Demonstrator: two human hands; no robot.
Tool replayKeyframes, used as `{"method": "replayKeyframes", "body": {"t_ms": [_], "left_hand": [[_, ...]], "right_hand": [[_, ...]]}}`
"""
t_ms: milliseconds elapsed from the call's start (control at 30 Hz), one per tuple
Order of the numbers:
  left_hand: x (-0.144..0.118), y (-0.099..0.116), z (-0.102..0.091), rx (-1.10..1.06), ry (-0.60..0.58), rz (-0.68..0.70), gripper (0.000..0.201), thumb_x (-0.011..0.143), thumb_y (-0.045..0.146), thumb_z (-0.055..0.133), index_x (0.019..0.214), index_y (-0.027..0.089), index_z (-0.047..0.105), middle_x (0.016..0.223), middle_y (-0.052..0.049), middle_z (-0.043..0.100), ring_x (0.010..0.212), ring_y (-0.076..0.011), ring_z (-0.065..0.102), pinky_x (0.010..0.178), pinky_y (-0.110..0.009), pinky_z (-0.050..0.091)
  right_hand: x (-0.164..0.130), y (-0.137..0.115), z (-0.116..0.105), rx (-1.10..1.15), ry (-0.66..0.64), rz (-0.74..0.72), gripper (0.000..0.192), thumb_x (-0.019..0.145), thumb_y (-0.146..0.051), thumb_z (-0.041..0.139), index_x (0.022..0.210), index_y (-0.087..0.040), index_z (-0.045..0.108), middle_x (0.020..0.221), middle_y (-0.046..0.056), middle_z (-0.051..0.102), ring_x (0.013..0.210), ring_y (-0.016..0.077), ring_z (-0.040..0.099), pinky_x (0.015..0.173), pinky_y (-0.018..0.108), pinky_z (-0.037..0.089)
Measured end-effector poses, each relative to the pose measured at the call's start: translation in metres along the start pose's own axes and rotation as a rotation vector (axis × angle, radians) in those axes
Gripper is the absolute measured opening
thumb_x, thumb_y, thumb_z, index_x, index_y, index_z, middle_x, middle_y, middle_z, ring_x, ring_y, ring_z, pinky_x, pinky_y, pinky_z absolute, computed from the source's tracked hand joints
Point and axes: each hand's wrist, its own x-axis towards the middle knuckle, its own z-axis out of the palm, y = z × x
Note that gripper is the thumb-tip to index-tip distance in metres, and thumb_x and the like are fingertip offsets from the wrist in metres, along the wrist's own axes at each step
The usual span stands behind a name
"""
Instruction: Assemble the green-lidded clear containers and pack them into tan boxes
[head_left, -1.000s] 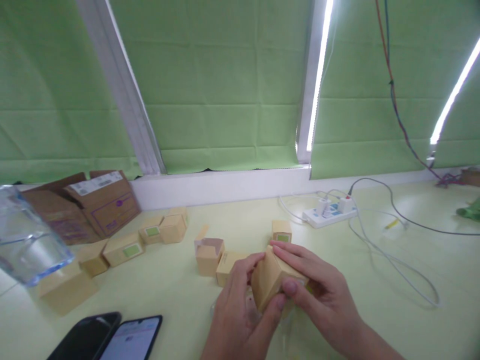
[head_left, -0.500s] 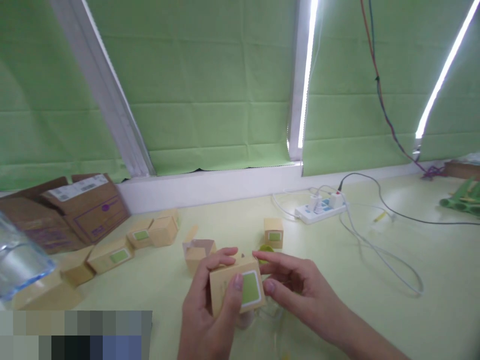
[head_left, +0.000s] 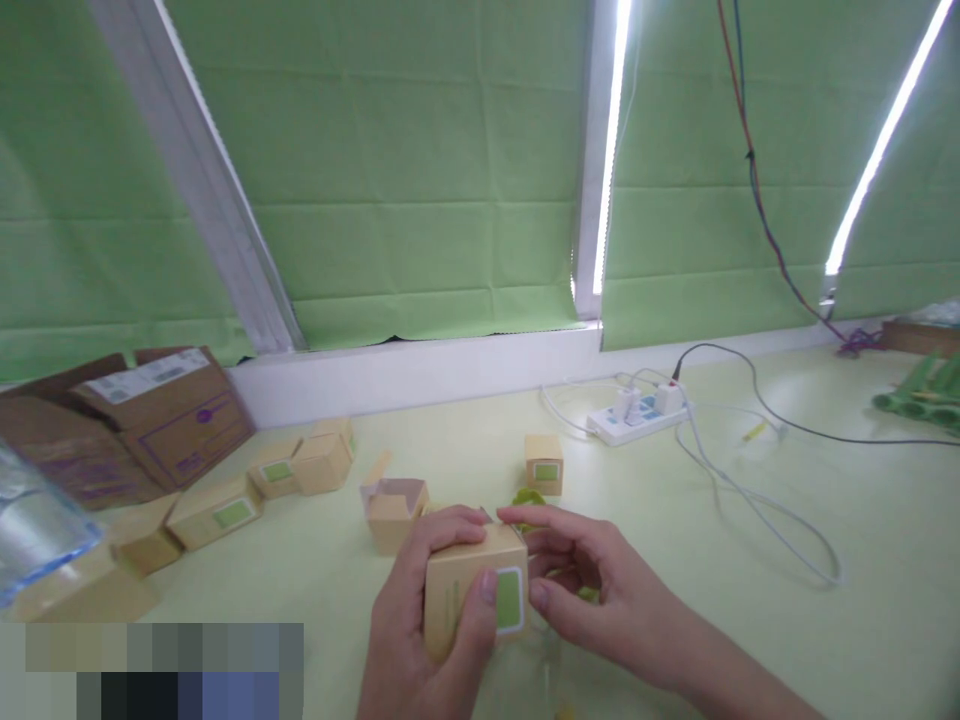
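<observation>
Head view: the box [head_left: 466, 566] is within your left hand [head_left: 411, 615], which is closed around it, fingers over the top, thumb across the front face. Its sides look near equal; no long axis can be certified. Whether its base meets the table [head_left: 720, 630] cannot be told.

Your right hand [head_left: 600, 595] stands at the box's right side, index tip at its top edge, thumb just beside its front corner, fingers half bent. You hold the box chiefly with the left, the nearer hand; whether the right grips anything is not determinable.

Behind the box and to its left: an open box [head_left: 394, 522], flap raised. Behind and to its right: a small box [head_left: 544, 466] and, farther, the strip [head_left: 637, 418]. Well left of it: a carton [head_left: 195, 425]. Beyond it all: green blinds [head_left: 420, 180].
</observation>
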Motion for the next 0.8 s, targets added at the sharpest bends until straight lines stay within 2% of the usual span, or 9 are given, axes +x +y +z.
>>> {"method": "replayKeyframes", "body": {"t_ms": [167,333,433,500,567,633,700,800], "left_hand": [[0.000,0.000,0.001,-0.002,-0.055,0.044,0.013,0.089,0.023,0.061,0.100,0.028,0.063,0.103,0.000,0.067,0.099,-0.0206,0.064,0.089,-0.032,0.046],[0.000,0.001,0.007,-0.021,-0.089,0.060,0.014,0.089,0.022,0.062,0.099,0.030,0.066,0.101,0.000,0.068,0.099,-0.0198,0.064,0.089,-0.030,0.046],[-0.001,0.004,0.008,-0.042,-0.080,0.025,0.011,0.088,0.024,0.063,0.096,0.028,0.068,0.101,-0.001,0.069,0.100,-0.0215,0.064,0.090,-0.031,0.046],[0.000,0.005,0.006,-0.071,-0.049,-0.047,0.008,0.088,0.029,0.063,0.094,0.026,0.069,0.100,-0.002,0.070,0.099,-0.0225,0.064,0.088,-0.031,0.048],[0.002,0.006,0.001,-0.129,-0.017,-0.173,0.014,0.091,0.036,0.061,0.094,0.025,0.068,0.098,-0.002,0.071,0.091,-0.0212,0.065,0.079,-0.028,0.051],[0.006,0.005,-0.004,-0.170,0.007,-0.280,0.020,0.093,0.041,0.057,0.095,0.024,0.067,0.094,-0.002,0.072,0.083,-0.0194,0.065,0.070,-0.025,0.051],[0.010,0.005,-0.008,-0.166,0.029,-0.303,0.021,0.092,0.041,0.058,0.093,0.023,0.067,0.091,-0.001,0.072,0.085,-0.0194,0.065,0.070,-0.023,0.051],[0.014,0.004,-0.010,-0.180,0.045,-0.311,0.019,0.091,0.037,0.058,0.089,0.021,0.068,0.088,-0.002,0.071,0.084,-0.0194,0.064,0.071,-0.023,0.050]], "right_hand": [[-0.003,-0.006,0.001,-0.174,0.014,-0.097,0.054,0.083,-0.012,0.062,0.136,-0.019,0.059,0.107,0.009,0.076,0.094,0.0218,0.072,0.082,0.033,0.059],[-0.009,-0.003,-0.002,-0.449,0.033,-0.146,0.060,0.083,-0.012,0.055,0.142,-0.023,0.055,0.127,0.010,0.070,0.101,0.0242,0.069,0.083,0.036,0.058],[-0.011,-0.002,-0.004,-0.554,0.041,-0.151,0.065,0.079,-0.008,0.051,0.143,-0.023,0.054,0.133,0.009,0.068,0.102,0.0253,0.067,0.083,0.037,0.056],[-0.009,0.001,-0.006,-0.543,0.047,-0.170,0.064,0.078,-0.008,0.048,0.139,-0.022,0.058,0.127,0.008,0.070,0.094,0.0233,0.068,0.079,0.034,0.055],[-0.006,0.004,-0.008,-0.475,0.089,-0.168,0.058,0.079,-0.007,0.044,0.132,-0.022,0.063,0.108,0.007,0.076,0.078,0.0198,0.067,0.070,0.030,0.053],[-0.003,0.006,-0.010,-0.374,0.130,-0.146,0.054,0.081,-0.007,0.040,0.127,-0.022,0.065,0.092,0.004,0.076,0.069,0.0182,0.065,0.062,0.028,0.051],[-0.002,0.007,-0.010,-0.302,0.134,-0.139,0.052,0.084,-0.006,0.039,0.126,-0.023,0.063,0.094,0.003,0.074,0.074,0.0189,0.066,0.064,0.028,0.051],[-0.004,0.004,-0.009,-0.296,0.128,-0.189,0.049,0.087,-0.006,0.039,0.125,-0.027,0.061,0.115,0.003,0.069,0.101,0.0206,0.065,0.086,0.033,0.051]]}}
